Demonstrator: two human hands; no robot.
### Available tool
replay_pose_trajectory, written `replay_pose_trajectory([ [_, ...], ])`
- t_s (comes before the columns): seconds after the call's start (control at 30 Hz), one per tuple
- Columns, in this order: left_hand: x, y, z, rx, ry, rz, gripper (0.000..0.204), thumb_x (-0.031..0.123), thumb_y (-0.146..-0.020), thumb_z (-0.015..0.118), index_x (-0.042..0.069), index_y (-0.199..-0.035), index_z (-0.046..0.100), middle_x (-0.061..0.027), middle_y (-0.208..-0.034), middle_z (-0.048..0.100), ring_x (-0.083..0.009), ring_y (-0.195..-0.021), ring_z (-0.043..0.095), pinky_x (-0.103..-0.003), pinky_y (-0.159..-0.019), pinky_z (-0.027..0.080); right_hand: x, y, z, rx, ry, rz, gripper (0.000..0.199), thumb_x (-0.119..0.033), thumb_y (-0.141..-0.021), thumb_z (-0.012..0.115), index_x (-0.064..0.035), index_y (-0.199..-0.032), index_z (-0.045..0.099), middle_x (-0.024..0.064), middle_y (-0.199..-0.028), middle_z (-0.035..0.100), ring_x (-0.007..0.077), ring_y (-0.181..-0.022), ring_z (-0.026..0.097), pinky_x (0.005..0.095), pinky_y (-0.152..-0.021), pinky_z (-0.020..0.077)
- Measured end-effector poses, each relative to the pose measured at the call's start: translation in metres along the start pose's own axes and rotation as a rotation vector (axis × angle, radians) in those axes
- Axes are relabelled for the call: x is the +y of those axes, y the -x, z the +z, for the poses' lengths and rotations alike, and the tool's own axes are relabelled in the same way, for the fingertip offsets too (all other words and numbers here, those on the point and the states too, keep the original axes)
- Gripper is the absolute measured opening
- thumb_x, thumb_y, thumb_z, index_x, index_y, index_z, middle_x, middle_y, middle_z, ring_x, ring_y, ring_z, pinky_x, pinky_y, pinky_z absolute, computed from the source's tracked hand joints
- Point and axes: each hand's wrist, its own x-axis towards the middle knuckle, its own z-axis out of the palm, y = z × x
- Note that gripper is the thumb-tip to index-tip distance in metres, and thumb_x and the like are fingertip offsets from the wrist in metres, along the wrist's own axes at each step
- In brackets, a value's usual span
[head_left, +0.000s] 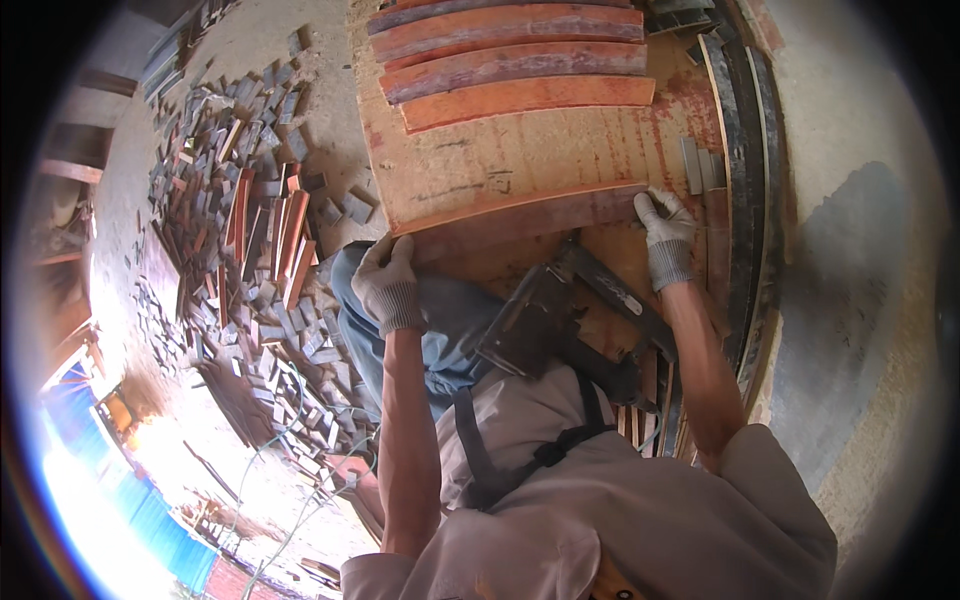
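A long reddish-brown wooden board [530,222] stretches between my two gloved hands, over a plywood sheet [560,150]. My left hand [388,283] closes on its left end, with the thumb along the edge. At the other end my right hand [667,238] grips the board, thumb and fingers at its corner. A dark nail gun [540,315] lies close to my lap, on the near side of the board. Beyond the board, several similar orange-red boards [525,60] lie in rows on the plywood.
A big heap of small wood offcuts [275,220] covers the floor to my left, with longer strips among them. Long dark beams [745,190] run along the right side of the plywood. A thin green hose [240,510] trails across the floor at the lower left.
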Motion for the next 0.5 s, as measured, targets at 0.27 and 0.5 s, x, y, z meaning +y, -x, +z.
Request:
replay_pose_trajectory([
  [0.27, -0.009, -0.002, 0.003, 0.011, -0.002, -0.017, 0.033, 0.014, -0.085, 0.084, -0.002, -0.113, 0.078, -0.0128, -0.098, 0.08, -0.0147, -0.085, 0.072, -0.028, -0.081, 0.056, -0.005, 0.011, 0.004, 0.027, 0.028, -0.046, 0.037, -0.013, -0.094, 0.079, 0.0037, -0.126, 0.07, 0.0078, -0.112, 0.075, 0.011, -0.089, 0.068, 0.0266, -0.077, 0.0578],
  [0.5, -0.012, -0.013, -0.003, -0.024, -0.146, 0.124, 0.036, 0.023, -0.085, 0.084, 0.001, -0.113, 0.079, -0.0127, -0.099, 0.08, -0.0156, -0.086, 0.072, -0.03, -0.082, 0.056, -0.014, 0.021, 0.007, 0.027, 0.207, -0.235, 0.037, -0.013, -0.095, 0.079, 0.0012, -0.127, 0.071, 0.0051, -0.112, 0.075, 0.0078, -0.092, 0.065, 0.0242, -0.082, 0.0541],
])
